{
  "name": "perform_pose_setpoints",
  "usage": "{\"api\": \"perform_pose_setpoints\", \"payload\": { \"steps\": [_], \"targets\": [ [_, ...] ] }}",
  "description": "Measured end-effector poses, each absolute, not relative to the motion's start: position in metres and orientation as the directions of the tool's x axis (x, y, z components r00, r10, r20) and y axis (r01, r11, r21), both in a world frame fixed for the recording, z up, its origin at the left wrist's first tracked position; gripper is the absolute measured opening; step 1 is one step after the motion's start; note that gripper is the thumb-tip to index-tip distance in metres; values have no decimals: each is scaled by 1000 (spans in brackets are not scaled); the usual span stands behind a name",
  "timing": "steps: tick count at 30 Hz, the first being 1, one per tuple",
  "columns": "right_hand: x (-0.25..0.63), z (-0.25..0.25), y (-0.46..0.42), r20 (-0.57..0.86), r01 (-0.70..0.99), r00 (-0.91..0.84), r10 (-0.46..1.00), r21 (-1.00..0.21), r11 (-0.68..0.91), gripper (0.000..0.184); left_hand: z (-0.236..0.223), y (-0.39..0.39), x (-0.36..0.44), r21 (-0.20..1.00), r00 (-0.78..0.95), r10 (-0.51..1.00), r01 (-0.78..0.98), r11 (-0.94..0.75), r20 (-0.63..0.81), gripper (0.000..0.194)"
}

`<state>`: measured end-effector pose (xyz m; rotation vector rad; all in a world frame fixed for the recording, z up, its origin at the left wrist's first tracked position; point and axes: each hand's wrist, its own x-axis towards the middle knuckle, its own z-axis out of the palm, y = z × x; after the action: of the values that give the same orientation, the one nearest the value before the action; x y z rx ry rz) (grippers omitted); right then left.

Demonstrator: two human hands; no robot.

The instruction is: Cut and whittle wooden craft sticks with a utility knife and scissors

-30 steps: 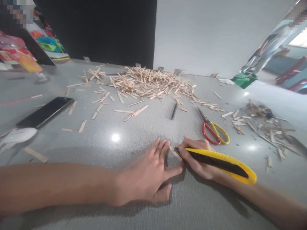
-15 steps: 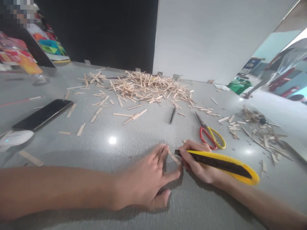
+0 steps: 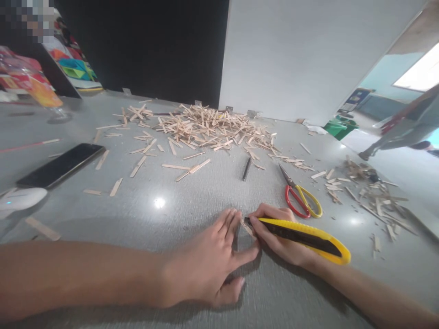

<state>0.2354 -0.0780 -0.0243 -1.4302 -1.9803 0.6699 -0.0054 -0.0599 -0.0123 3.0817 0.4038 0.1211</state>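
The wooden strip is lying just left of my right hand's grip, its long axis slanting from far-left to near-right. That hand is gripping the yellow cutter, whose tip is meeting the strip's far part. My left hand, equally near, is resting palm-down, fingers spread, bracketing both ends. Scissors are lying beyond my right grip.
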Motion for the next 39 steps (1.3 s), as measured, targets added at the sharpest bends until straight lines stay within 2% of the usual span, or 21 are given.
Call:
{"api": "perform_pose_setpoints", "payload": {
  "steps": [9, 15, 22, 32, 39],
  "targets": [
    [235, -22, -77, 182, 640, -247, 952, -707, 301, 26, -12, -59, -5, 49, 964, 260, 257, -965, 57, 68],
    [235, -24, -77, 192, 664, -270, 943, -673, 327, 32, -12, -60, -6, 70, 960, 276, 272, -960, 50, 67],
    [238, -23, -78, 207, 633, -371, 905, -657, 410, 28, -3, -61, -5, 57, 956, 293, 291, -955, 23, 59],
    [238, -24, -77, 265, 611, -350, 898, -663, 434, 30, -5, -63, -4, 39, 950, 311, 309, -950, 36, 64],
    [238, -13, -78, 194, 636, -352, 916, -668, 386, 31, -1, -61, 0, 50, 951, 309, 308, -950, 9, 65]
  ]
}}
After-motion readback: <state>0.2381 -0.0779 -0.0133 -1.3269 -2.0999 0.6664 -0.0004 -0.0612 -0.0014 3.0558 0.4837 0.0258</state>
